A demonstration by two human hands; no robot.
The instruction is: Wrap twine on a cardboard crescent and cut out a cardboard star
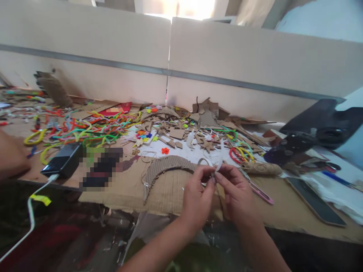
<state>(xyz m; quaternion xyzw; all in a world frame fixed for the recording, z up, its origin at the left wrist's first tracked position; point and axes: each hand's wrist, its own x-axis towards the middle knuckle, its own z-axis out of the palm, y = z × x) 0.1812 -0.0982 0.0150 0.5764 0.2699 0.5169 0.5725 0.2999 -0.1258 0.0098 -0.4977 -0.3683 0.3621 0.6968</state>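
Note:
My left hand (pixel 197 196) and my right hand (pixel 237 194) meet above the front of the table, fingers pinched together on a thin white strip (pixel 219 162) that loops and sticks up between them. Just left of my hands lies a curved strip of corrugated cardboard (pixel 167 167) on a flat cardboard sheet (pixel 121 190). A roll of jute twine (pixel 261 168) lies right of my hands, and a pink cutter (pixel 262 193) lies beside my right wrist.
Coloured pipe cleaners (pixel 90 130) are heaped at the left, cardboard scraps (pixel 204 121) at the middle back. A black power bank (pixel 62 160) with a white cable sits at the left front, a phone (pixel 314 202) at the right. Another person's arm (pixel 11 156) enters at the left edge.

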